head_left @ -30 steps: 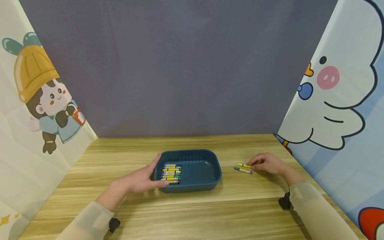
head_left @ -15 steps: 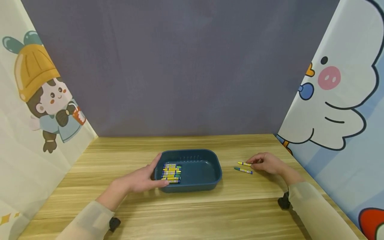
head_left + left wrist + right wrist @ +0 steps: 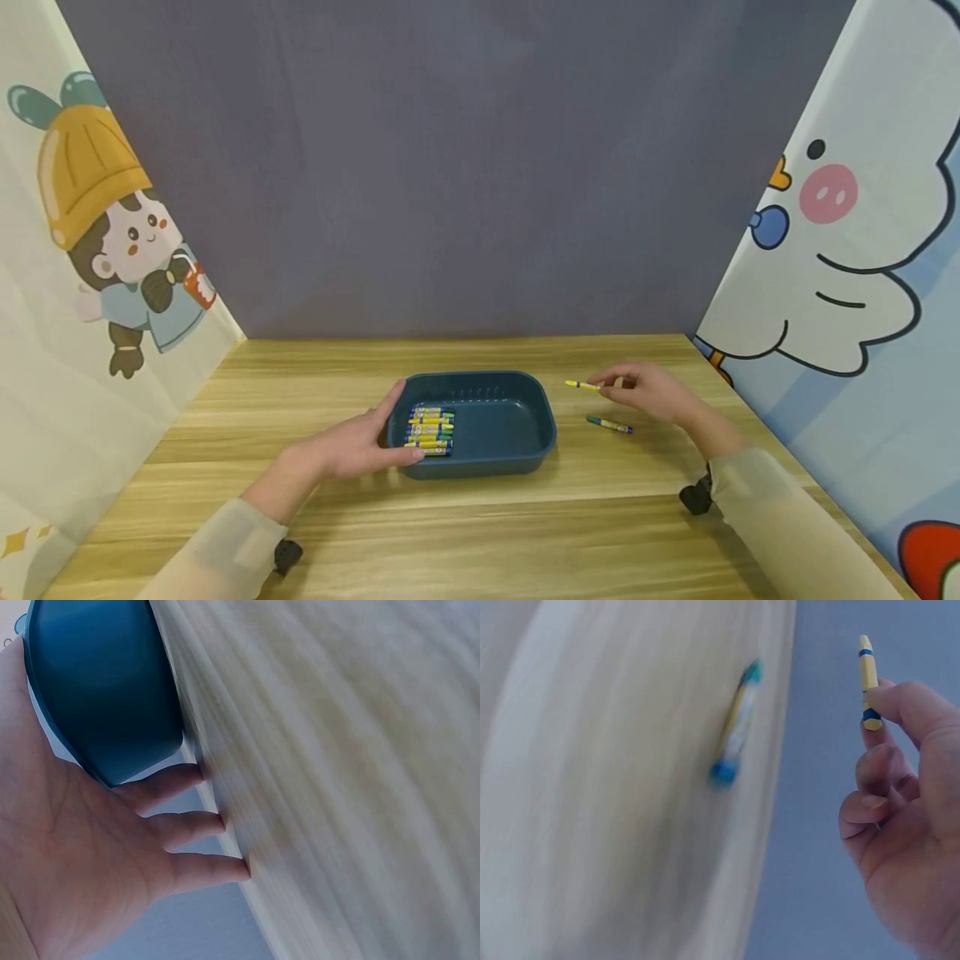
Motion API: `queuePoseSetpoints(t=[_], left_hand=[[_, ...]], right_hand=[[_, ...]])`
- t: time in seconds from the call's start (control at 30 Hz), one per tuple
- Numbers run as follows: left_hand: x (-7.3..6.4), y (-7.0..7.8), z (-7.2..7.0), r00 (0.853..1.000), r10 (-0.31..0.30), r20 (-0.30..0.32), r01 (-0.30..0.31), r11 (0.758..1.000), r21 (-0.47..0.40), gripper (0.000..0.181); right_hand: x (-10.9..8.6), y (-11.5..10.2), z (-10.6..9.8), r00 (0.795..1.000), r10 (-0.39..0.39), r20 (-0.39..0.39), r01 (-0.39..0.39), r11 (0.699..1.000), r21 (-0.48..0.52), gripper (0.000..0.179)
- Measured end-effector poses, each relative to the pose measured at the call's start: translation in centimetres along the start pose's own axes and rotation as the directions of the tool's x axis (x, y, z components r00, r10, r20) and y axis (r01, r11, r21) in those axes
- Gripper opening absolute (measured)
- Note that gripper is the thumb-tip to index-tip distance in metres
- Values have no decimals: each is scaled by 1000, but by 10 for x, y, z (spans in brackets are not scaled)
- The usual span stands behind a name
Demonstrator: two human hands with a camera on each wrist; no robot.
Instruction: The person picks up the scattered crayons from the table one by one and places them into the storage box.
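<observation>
My right hand (image 3: 648, 390) pinches a yellow crayon (image 3: 579, 385) between thumb and fingertips, raised over the table; its pale tip points left in the head view. In the right wrist view the crayon (image 3: 868, 675) shows blue bands. On the table below lies a green crayon (image 3: 610, 425) in a yellow and blue wrapper. My left hand (image 3: 352, 442) rests at the left end of a dark blue tray (image 3: 487, 471), thumb and index finger spread along its rim. Its other fingers (image 3: 199, 829) extend straight down to the tabletop. Several crayons (image 3: 430, 431) lie in a row inside the tray's left end.
The tray stands on a wood-grain table (image 3: 465, 542). A grey panel (image 3: 465, 167) rises behind the table's back edge, and printed cartoon panels (image 3: 847, 275) flank it. Dark straps or devices (image 3: 696, 496) sit at both wrists.
My right hand has lifted the yellow crayon off the table and moved it up and left, toward the tray. The green crayon stays put, and my left hand keeps its place at the tray.
</observation>
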State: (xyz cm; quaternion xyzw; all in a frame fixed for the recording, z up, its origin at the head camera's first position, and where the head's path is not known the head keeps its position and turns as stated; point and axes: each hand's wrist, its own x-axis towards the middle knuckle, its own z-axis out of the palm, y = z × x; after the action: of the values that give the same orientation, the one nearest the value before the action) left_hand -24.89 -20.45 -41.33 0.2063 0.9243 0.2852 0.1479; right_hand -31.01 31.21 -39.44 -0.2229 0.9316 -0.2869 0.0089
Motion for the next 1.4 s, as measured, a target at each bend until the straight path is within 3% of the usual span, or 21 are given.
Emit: queuePoseSetpoints(t=[0.17,0.33,0.57,0.77,0.9,1.07,1.27,1.4], left_hand=[[0,0,0,1000,-3,3,3,1000,-1,125],[1,0,0,1000,-4,2,4,1000,0,125],[2,0,0,1000,-8,-1,8,1000,-11,127],[2,0,0,1000,-12,9,12,998,-61,127],[1,0,0,1000,-8,20,10,996,-85,126],[1,0,0,1000,-1,16,2,997,-82,125],[1,0,0,1000,-7,16,9,997,-73,125],[1,0,0,1000,-8,15,10,996,-86,126]], right_hand=[[20,-38,10,997,-82,-18,82,995,49,21],[43,-76,27,987,-159,14,156,982,105,22],[76,-120,64,967,-234,97,226,970,87,23],[94,-144,101,958,-250,143,244,968,56,22],[101,-156,121,968,-216,128,221,975,-24,22],[102,-169,137,987,-141,77,154,968,-199,23],[103,-174,150,988,-148,38,149,883,-445,24],[105,-173,154,986,-156,50,161,855,-494,25]])
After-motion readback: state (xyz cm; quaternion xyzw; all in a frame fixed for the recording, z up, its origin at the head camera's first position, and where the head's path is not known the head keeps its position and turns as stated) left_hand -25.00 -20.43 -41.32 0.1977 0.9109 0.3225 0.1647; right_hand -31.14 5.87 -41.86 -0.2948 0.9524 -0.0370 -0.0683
